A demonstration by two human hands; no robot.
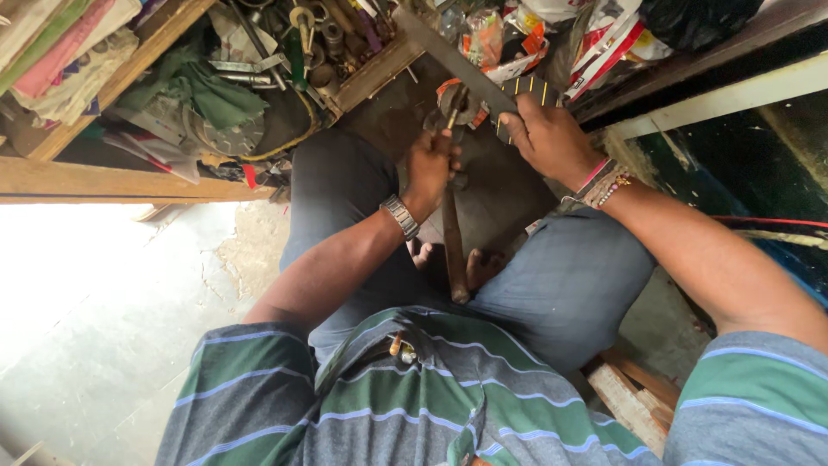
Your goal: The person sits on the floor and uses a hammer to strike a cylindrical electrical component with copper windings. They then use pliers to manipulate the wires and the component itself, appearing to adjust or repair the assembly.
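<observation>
Green-and-grey striped shirt (414,388) with thin white lines, blue-grey trousers (569,276), metal wristwatch (401,216) on left wrist, beaded bracelets (604,183) on right, bare feet (479,263).

A wooden tray (366,79) holds metal tools (319,39); green cloth (203,91) lies on the floor (103,328) beside it.

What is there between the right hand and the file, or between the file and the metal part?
Nothing visible. The right hand grips the file by its handle, and the blade lies directly on the metal part, which the left hand holds.
</observation>
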